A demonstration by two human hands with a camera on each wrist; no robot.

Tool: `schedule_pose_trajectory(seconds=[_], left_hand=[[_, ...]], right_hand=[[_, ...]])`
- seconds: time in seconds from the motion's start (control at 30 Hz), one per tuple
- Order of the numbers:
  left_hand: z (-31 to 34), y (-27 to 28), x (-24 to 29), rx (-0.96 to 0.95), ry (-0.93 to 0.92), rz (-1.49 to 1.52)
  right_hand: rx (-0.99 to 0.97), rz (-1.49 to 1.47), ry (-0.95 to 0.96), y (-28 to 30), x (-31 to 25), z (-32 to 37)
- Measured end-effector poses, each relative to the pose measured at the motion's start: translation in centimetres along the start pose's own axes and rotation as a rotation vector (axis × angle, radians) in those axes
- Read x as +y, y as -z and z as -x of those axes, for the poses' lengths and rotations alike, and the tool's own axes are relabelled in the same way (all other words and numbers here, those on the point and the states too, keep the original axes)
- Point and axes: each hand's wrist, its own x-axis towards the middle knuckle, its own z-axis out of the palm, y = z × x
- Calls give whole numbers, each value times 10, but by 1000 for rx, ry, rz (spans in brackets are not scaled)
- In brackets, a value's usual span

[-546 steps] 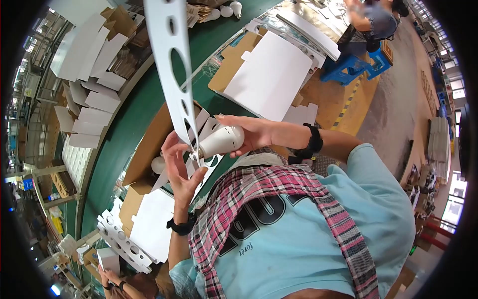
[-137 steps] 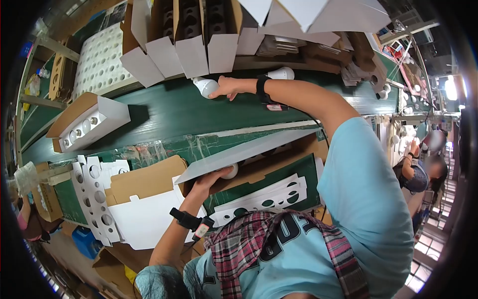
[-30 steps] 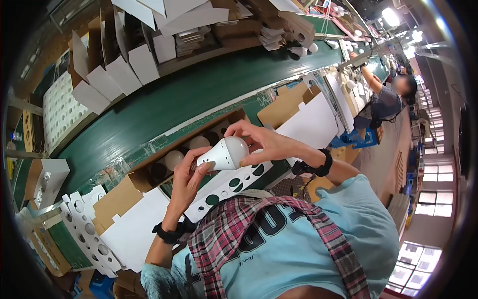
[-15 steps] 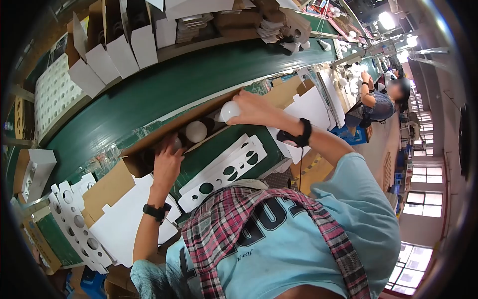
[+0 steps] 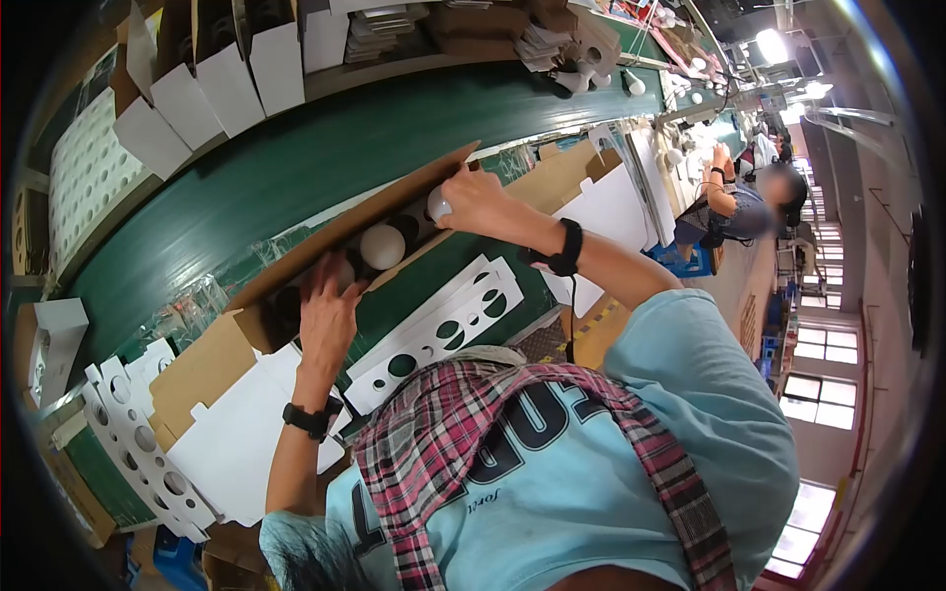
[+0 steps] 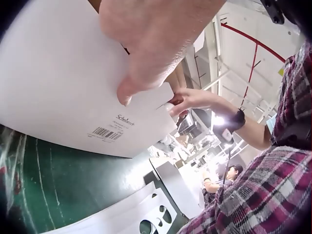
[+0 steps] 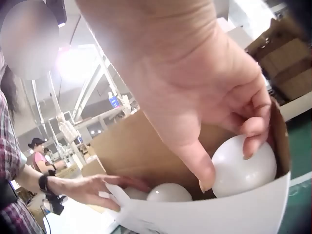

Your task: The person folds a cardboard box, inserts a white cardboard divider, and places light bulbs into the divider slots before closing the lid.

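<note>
The person's plaid apron (image 5: 419,424) and light blue shirt (image 5: 611,483) fill the lower middle of the head view, nearest the camera. Just above the apron, at mid-frame, a white card with round holes (image 5: 426,340) lies slanting on the green table. Beyond it a long box (image 5: 345,222), white outside and brown inside, runs from centre left up toward the top centre. At its lower-left part the left hand (image 5: 325,320) holds the near wall, thumb outside and fingers inside, partly hiding one bulb. A second bulb (image 5: 382,246) sits in the middle of the box. At the upper-right end the right hand (image 5: 483,207) has thumb and fingers curled round a third bulb (image 5: 439,205), which is inside that end. Farther off, the green belt (image 5: 227,212) crosses the upper left, and white boxes (image 5: 266,74) stand along its far side. At the far right, another person (image 5: 751,219) sits near a blue stool (image 5: 687,260).
</note>
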Motion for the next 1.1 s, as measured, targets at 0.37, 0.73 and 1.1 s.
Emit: schedule_pose_trajectory(seconds=[0.37,0.73,1.1], left_hand=[[2,3,6,5,30,24],[5,-3,5,34,54,3],[1,-11,10,1,69,31]], right_hand=[[-120,-110,-16,-14,5,7],[-67,31,-57,-31,-4,2],[205,-421,-179,26,23,16]])
